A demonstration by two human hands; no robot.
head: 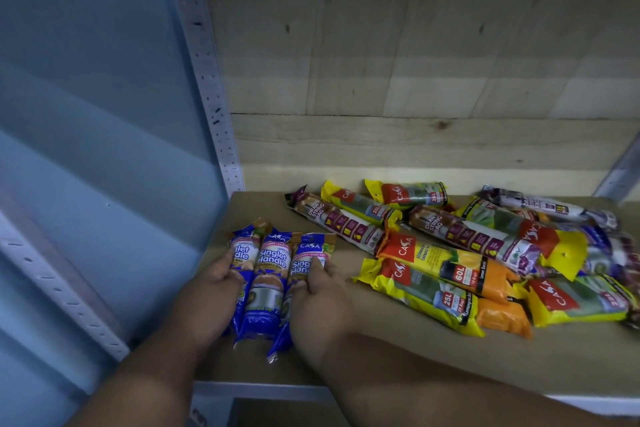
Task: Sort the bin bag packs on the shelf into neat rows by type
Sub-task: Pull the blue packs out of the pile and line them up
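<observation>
Three blue packs (265,282) lie side by side at the shelf's (398,350) near left. The left hand (211,291) presses the leftmost pack, the right hand (320,295) the rightmost, fingers curled narrowly around them. Mixed yellow, orange and maroon packs (478,253) lie jumbled to the right.

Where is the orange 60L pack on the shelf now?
The orange 60L pack lies right of centre in the head view, resting slantwise on a yellow 25L pack, right of the right hand.
</observation>
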